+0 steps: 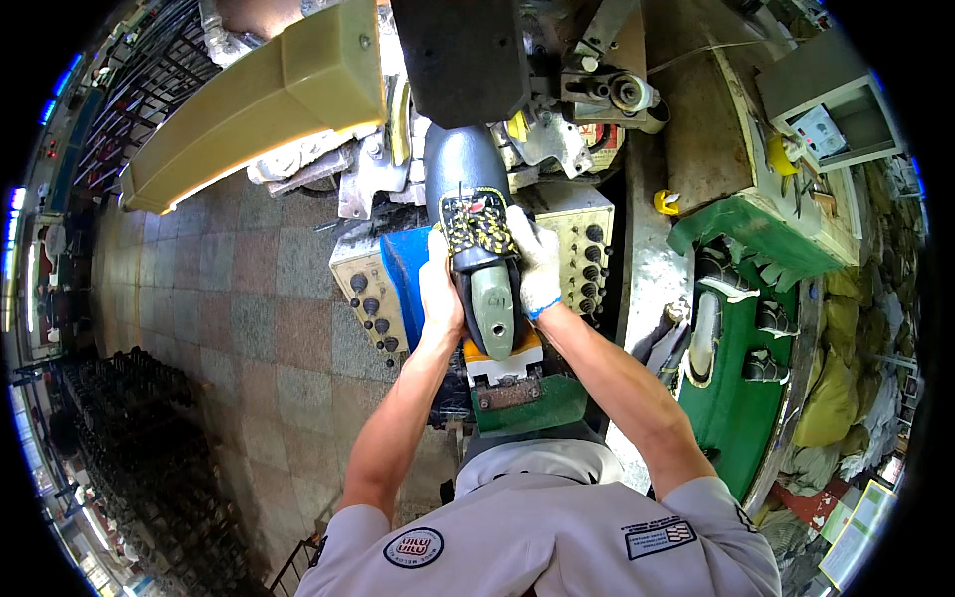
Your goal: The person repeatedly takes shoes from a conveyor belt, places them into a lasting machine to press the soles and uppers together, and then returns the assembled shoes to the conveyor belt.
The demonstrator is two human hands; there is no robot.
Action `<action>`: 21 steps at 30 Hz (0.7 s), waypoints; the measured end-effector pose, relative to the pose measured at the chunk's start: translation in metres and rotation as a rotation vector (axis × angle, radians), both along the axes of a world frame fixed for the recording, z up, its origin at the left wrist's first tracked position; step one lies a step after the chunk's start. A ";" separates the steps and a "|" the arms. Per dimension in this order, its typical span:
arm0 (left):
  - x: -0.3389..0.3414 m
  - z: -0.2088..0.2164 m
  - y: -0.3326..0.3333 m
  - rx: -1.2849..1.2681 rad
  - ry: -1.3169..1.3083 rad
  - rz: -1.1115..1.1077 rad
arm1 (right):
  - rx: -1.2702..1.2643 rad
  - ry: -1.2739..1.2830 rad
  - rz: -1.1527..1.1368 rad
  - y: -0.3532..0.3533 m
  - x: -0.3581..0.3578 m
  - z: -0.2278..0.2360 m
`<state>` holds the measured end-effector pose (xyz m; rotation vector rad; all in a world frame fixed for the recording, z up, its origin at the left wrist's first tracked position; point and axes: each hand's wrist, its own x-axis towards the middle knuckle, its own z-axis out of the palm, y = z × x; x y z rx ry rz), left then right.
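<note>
A dark grey shoe upper [464,164] with black and yellow laces [477,221] is fitted over a grey-green shoe last [491,294]. Its toe points away from me, beneath the black head of a machine [466,60]. White-gloved, my left hand [438,284] wraps the upper's left side near the heel. My right hand [538,261], in a white glove with a blue cuff, grips the opposite side by the laces. Both hands are closed on the shoe, though some fingertips are hidden beneath it. The last's heel end, with a round hole, faces me.
Knobbed control boxes [579,249] flank the shoe. A curved yellow machine arm [269,95] reaches across the upper left. At right, several shoes lie on a green conveyor [731,398] beside a wooden bench [696,119]. Dark racks [134,448] stand on the tiled floor at left.
</note>
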<state>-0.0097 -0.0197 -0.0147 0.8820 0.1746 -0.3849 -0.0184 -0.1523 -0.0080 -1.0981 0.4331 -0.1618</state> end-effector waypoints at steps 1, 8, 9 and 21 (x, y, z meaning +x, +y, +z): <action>0.001 0.001 -0.001 -0.028 -0.006 0.005 | 0.015 -0.009 -0.001 0.000 0.000 0.002; -0.040 -0.065 0.047 0.628 -0.064 0.219 | -0.023 0.106 -0.016 -0.034 -0.049 0.000; -0.063 -0.070 0.057 0.998 -0.088 0.138 | -0.042 0.105 -0.018 -0.055 -0.070 -0.003; -0.163 -0.231 0.042 1.231 -0.357 -0.126 | -0.076 0.305 -0.151 -0.121 -0.208 -0.030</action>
